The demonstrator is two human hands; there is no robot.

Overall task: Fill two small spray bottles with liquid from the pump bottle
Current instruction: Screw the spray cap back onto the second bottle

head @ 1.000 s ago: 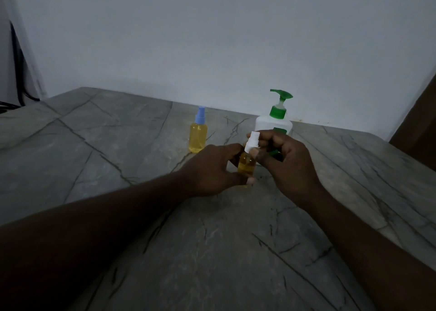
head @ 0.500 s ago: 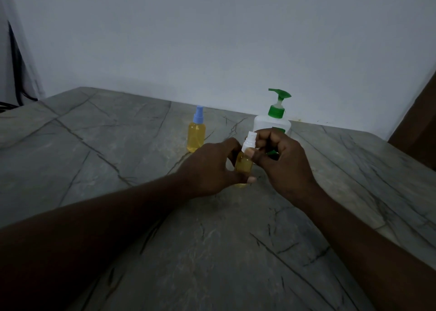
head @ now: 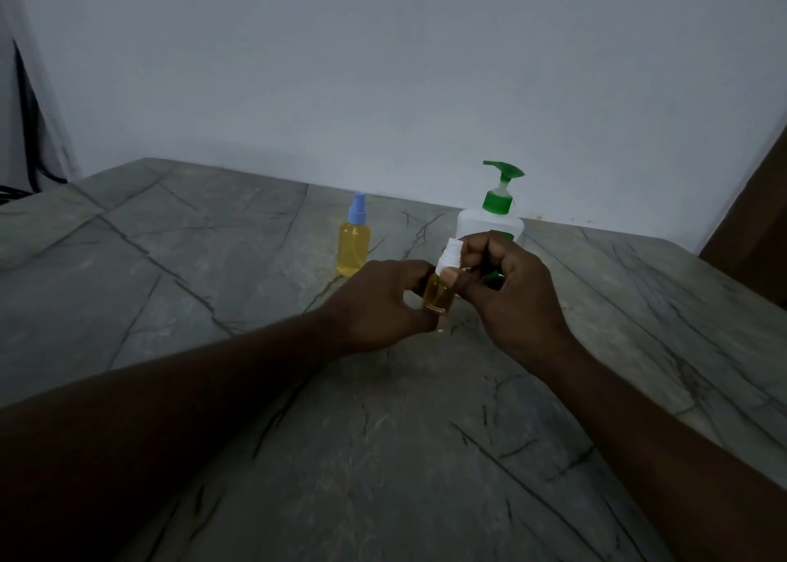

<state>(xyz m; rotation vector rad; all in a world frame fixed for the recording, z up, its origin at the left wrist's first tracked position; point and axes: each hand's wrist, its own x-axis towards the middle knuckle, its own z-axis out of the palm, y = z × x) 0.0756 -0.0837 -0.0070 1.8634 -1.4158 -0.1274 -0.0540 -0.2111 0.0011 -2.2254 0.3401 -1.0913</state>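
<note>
The hands point(head: 381, 306) point(head: 511, 297) partly hide the spray bottle point(head: 438, 295) and pump bottle point(head: 477, 226).

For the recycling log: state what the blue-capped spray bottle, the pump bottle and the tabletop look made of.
Blue-capped spray bottle: likely clear plastic, yellow liquid shows through. Pump bottle: seemingly matte white plastic, green pump head. Tabletop: grey stone look, dark veins; marble or laminate, cannot tell.

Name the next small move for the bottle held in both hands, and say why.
Probably twist the white spray cap snug with the right hand. The left hand grips the small bottle, which holds yellow liquid, and the right hand pinches the cap on its neck; whether it is fully tight cannot be seen.
</note>
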